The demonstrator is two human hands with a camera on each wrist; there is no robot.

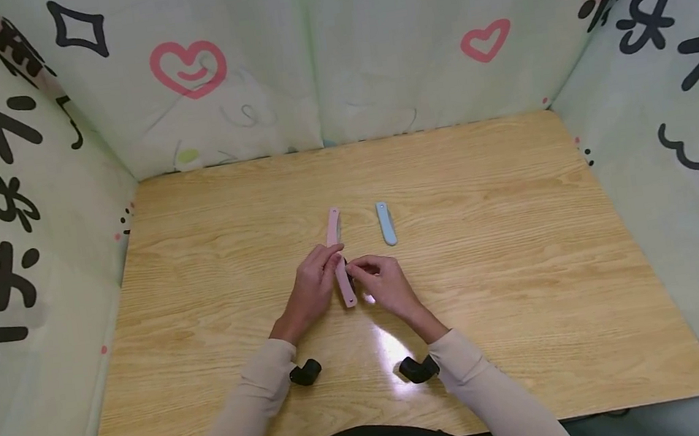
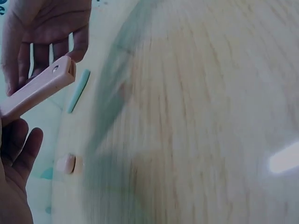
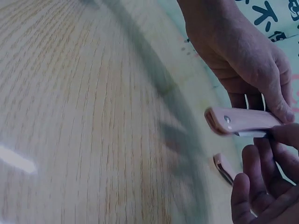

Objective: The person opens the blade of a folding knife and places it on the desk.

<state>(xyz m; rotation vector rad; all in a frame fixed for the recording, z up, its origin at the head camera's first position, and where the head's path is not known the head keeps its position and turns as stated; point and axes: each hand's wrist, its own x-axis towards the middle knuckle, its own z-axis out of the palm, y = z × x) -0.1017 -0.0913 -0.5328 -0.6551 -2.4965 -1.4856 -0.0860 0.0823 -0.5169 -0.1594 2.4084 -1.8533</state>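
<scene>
A pink folding knife (image 1: 346, 286) is held up between both hands, its riveted end pointing toward the person. My left hand (image 1: 316, 275) grips the far part of its handle. At the knife's right side my right hand (image 1: 388, 284) pinches with thumb and forefinger near a dark part on the handle's edge. In the right wrist view a light strip of blade (image 3: 252, 134) shows along the underside of the handle, next to the right fingers (image 3: 285, 135). Another pink folding knife (image 1: 333, 224) lies just beyond the left hand.
A light blue folding knife (image 1: 386, 224) lies on the wooden table (image 1: 514, 262), right of the far pink one. Cloth screens with drawings, such as the back curtain (image 1: 367, 46), border the table's back and sides. A black wrist camera (image 1: 306, 372) sits at the left sleeve, another (image 1: 419, 369) at the right.
</scene>
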